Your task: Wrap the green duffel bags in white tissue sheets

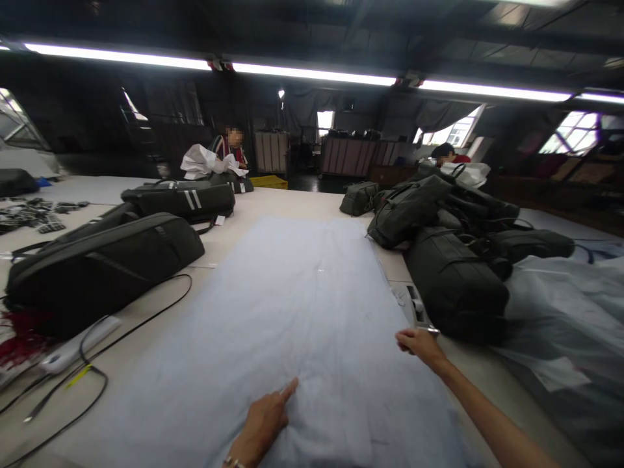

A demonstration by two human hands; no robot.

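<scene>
A large sheet of pale bluish-white material (312, 292) lies spread over the table in front of me. My left hand (267, 416) rests on its near part, index finger stretched forward and touching the surface, holding nothing that shows. At the sheet's right edge, my right hand (416, 343) has its fingers pressed together; whether something thin is between them is too small to tell. Just beyond that hand lies a grey metal-looking object (420, 307), close to the dark bags.
Dark bags (104, 263) stand on the left, beside a black cable (160, 302) and a white power strip (80, 344). More dark bags (453, 279) are piled at right, near translucent plastic (565, 318). Two people (234, 146) (446, 155) are at the far side.
</scene>
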